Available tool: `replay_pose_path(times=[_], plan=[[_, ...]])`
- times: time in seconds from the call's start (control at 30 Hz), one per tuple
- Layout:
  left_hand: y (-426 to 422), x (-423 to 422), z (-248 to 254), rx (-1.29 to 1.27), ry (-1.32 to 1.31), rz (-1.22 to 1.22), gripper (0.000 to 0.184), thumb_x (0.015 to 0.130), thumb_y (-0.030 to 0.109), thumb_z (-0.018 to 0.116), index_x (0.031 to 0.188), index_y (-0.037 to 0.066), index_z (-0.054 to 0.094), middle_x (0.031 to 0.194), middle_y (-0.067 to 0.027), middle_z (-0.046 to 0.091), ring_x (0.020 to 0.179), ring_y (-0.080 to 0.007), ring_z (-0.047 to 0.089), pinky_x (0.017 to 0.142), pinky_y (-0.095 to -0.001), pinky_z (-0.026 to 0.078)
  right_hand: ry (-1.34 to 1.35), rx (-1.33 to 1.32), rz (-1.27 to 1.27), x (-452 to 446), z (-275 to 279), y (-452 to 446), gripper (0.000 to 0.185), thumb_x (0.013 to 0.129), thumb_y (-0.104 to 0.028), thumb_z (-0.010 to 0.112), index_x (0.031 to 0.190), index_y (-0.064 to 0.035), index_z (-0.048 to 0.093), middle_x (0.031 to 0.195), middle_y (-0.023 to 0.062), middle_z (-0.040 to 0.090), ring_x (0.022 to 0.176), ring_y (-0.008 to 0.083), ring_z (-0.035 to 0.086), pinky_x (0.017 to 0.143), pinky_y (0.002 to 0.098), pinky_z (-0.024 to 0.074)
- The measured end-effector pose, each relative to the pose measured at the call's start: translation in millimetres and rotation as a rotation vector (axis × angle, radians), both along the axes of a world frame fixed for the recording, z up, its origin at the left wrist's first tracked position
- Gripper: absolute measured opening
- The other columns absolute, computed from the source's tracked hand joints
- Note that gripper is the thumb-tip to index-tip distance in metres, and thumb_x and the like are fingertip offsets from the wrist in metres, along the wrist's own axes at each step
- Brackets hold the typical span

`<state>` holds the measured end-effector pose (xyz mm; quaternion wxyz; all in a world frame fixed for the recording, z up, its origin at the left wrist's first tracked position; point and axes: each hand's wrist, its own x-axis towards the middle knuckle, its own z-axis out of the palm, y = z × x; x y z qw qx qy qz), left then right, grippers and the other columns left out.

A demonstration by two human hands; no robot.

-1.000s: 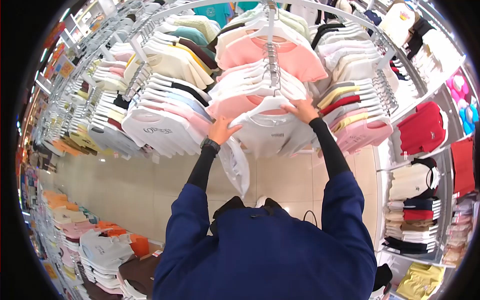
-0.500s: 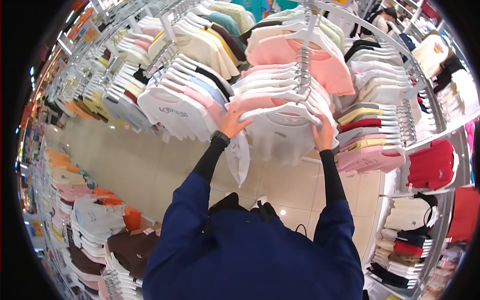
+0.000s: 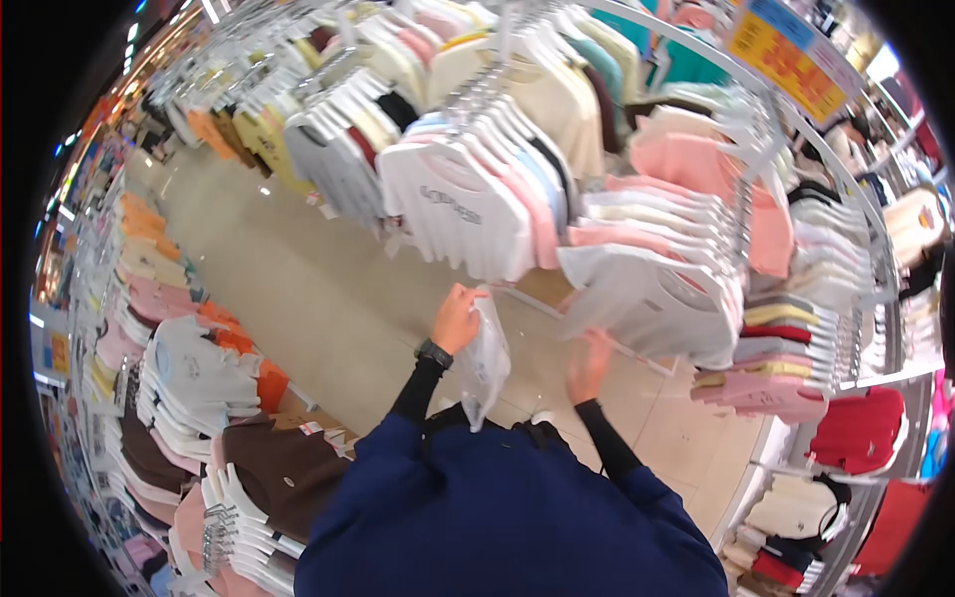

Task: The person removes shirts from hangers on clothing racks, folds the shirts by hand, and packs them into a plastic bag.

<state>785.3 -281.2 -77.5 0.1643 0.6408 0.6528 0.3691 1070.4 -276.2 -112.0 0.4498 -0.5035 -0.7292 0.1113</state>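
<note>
My left hand (image 3: 456,320), with a dark watch at the wrist, is closed around the top of a whitish, translucent plastic bag (image 3: 485,368) that hangs down in front of me. My right hand (image 3: 589,370) is smeared by motion just below the sleeve of a light grey T-shirt (image 3: 652,298) on the rack. Its fingers are too blurred to read, and I cannot tell if they touch the sleeve. To the left of that shirt, a white printed T-shirt (image 3: 453,204) hangs at the front of its row.
Rows of hanging shirts run along the far rack, among them a pink T-shirt (image 3: 771,214). A price sign (image 3: 796,55) hangs at upper right. Brown shirts (image 3: 284,473) on hangers stand at lower left, and a red shirt (image 3: 858,430) hangs at right. Tiled floor (image 3: 318,289) lies between.
Both hands have come off the front hanger and drawn back toward me; the bag came along with my left hand. The view has turned left, so the racks appear further right.
</note>
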Motion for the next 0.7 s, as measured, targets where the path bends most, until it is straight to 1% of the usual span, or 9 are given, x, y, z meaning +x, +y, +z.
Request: replay_pose_path(times=[0.1, 0.17, 0.23, 0.3, 0.37, 0.4, 0.5, 0.6, 0.7], plan=[[-33.0, -56.8, -15.6, 0.018, 0.007, 0.115, 0.033, 0.074, 0.002, 0.063, 0.107, 0.009, 0.063, 0.095, -0.0127, 0.053, 0.090, -0.0341, 0.057, 0.075, -0.0419, 0.047, 0.110, -0.002, 0.486, -123.3, 24.1, -39.7, 0.023, 0.071, 0.007, 0.061, 0.091, -0.0041, 0.060, 0.107, 0.0164, 0.059, 0.097, 0.0355, 0.059, 0.080, 0.0401, 0.0500], [-52.7, -92.1, -30.2, -0.028, 0.053, 0.206, 0.020, 0.080, 0.007, 0.062, 0.100, 0.007, 0.064, 0.094, -0.0151, 0.054, 0.086, -0.0367, 0.058, 0.072, -0.0443, 0.048, 0.147, -0.030, 0.805, -193.9, 40.2, -52.9, 0.016, 0.073, 0.006, 0.060, 0.084, -0.0060, 0.059, 0.094, 0.0120, 0.061, 0.088, 0.0321, 0.061, 0.072, 0.0373, 0.0505], [-72.8, -122.5, -38.7, -0.081, 0.120, 0.256, 0.014, 0.084, 0.010, 0.059, 0.097, 0.007, 0.065, 0.092, -0.0170, 0.056, 0.084, -0.0383, 0.057, 0.071, -0.0446, 0.047, 0.032, -0.210, 0.913, -252.9, 39.5, -62.1, 0.013, 0.075, 0.005, 0.057, 0.083, -0.0060, 0.058, 0.088, 0.0115, 0.061, 0.087, 0.0316, 0.061, 0.073, 0.0376, 0.0501], [-100.7, -155.9, -43.0, -0.100, 0.023, 0.195, 0.014, 0.088, 0.015, 0.056, 0.095, 0.006, 0.064, 0.090, -0.0180, 0.057, 0.084, -0.0397, 0.058, 0.070, -0.0461, 0.047, 0.001, -0.361, 0.943, -292.8, 32.3, -61.0, 0.011, 0.078, 0.003, 0.054, 0.083, -0.0057, 0.057, 0.084, 0.0119, 0.061, 0.086, 0.0313, 0.061, 0.073, 0.0380, 0.0498], [-116.3, -179.9, -39.8, -0.051, -0.107, 0.305, 0.012, 0.086, 0.012, 0.058, 0.095, 0.005, 0.062, 0.091, -0.0171, 0.056, 0.084, -0.0402, 0.058, 0.071, -0.0467, 0.048, 0.077, -0.487, 0.900, -331.1, -1.5, -48.5, 0.009, 0.080, 0.002, 0.052, 0.083, -0.0050, 0.057, 0.083, 0.0134, 0.062, 0.085, 0.0314, 0.061, 0.073, 0.0385, 0.0495], [-122.9, -192.7, -34.8, -0.037, -0.171, 0.358, 0.011, 0.086, 0.010, 0.058, 0.095, 0.005, 0.062, 0.092, -0.0166, 0.056, 0.084, -0.0405, 0.058, 0.071, -0.0470, 0.048, 0.013, -0.640, 0.923, -342.7, -27.1, -41.3, 0.014, 0.082, 0.001, 0.049, 0.090, -0.0040, 0.060, 0.090, 0.0170, 0.064, 0.085, 0.0345, 0.063, 0.076, 0.0419, 0.0494], [-126.1, -231.7, -14.5, 0.050, -0.176, 0.489, 0.011, 0.086, 0.011, 0.059, 0.095, 0.005, 0.062, 0.091, -0.0165, 0.057, 0.085, -0.0402, 0.059, 0.071, -0.0468, 0.048, -0.100, -0.549, 1.027, -385.2, -61.0, -32.5, 0.024, 0.083, 0.000, 0.048, 0.100, -0.0043, 0.064, 0.103, 0.0200, 0.065, 0.099, 0.0363, 0.062, 0.087, 0.0440, 0.0474], [-114.3, -271.0, 2.5, 0.112, -0.189, 0.589, 0.011, 0.086, 0.011, 0.060, 0.094, 0.005, 0.062, 0.091, -0.0158, 0.058, 0.086, -0.0391, 0.059, 0.072, -0.0457, 0.048, -0.528, -0.792, 1.173, -443.1, -67.5, -22.9, 0.037, 0.082, -0.001, 0.048, 0.116, -0.0037, 0.062, 0.104, 0.0251, 0.065, 0.103, 0.0401, 0.060, 0.089, 0.0468, 0.0466], [-98.0, -312.4, 28.9, 0.143, -0.212, 0.594, 0.010, 0.086, 0.012, 0.060, 0.093, 0.005, 0.062, 0.092, -0.0151, 0.059, 0.085, -0.0383, 0.059, 0.072, -0.0439, 0.048, -0.421, -0.512, 1.506, -517.2, -69.3, -3.8, 0.038, 0.082, -0.003, 0.050, 0.119, -0.0038, 0.060, 0.106, 0.0251, 0.064, 0.103, 0.0399, 0.060, 0.090, 0.0463, 0.0465]])
